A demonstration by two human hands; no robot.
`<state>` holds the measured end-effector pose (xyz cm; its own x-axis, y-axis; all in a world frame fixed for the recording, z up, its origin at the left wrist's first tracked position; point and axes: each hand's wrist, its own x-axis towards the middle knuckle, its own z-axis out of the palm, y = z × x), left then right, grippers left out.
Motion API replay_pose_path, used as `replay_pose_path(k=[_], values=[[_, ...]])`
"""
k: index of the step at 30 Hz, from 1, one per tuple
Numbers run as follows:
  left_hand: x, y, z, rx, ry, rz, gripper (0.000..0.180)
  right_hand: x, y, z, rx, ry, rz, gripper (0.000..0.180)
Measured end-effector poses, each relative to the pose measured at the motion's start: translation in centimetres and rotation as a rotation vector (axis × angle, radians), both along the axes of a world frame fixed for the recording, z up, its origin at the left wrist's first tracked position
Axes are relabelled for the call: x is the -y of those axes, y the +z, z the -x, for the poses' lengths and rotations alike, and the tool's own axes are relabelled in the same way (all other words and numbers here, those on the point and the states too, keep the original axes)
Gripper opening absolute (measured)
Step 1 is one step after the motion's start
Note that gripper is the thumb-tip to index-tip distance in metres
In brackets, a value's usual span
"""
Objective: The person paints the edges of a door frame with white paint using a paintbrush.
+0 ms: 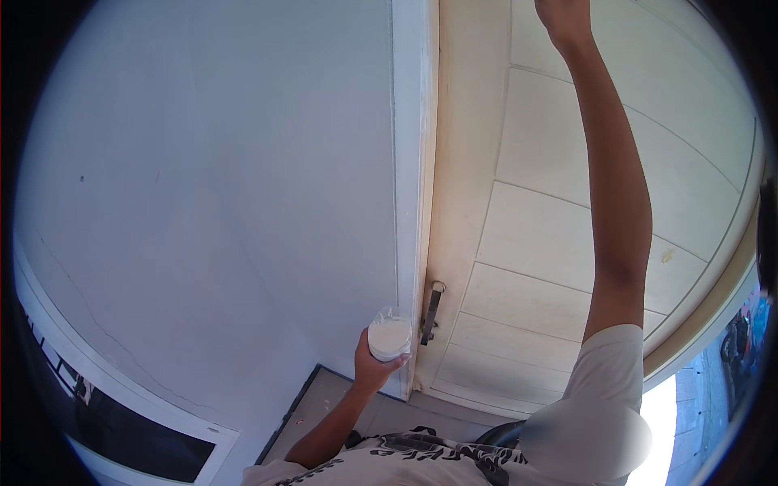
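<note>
White plastic wrap is seen bunched over a small round white container point(389, 338), which is gripped from below in the left hand point(371, 366), fingers curled around its side. The container is held low in the head view, just beside the edge of a pale door frame point(415, 162) and close to a dark metal door handle point(431, 314). A cream panelled door point(527, 243) is shown to the right of the frame, a plain white wall point(211, 178) to the left. The right arm is raised high against the door; the right hand point(563, 18) is cut off by the top edge, so its fingers cannot be told as spread or closed.
</note>
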<state>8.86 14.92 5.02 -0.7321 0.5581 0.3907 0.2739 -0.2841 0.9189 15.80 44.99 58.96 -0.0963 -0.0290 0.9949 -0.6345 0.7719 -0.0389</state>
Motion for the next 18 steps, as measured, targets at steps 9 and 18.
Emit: replay_pose_path(k=[9,18], values=[[0.3,0.6,0.2,-0.003,-0.009,0.009,0.071,2.0,-10.2,-2.0,0.455,-0.125,-0.025,0.016],[-0.1,0.2,0.3,-0.008,0.015,-0.014,0.069,-0.9,-0.3,0.6,0.255,-0.079,0.086,0.013]])
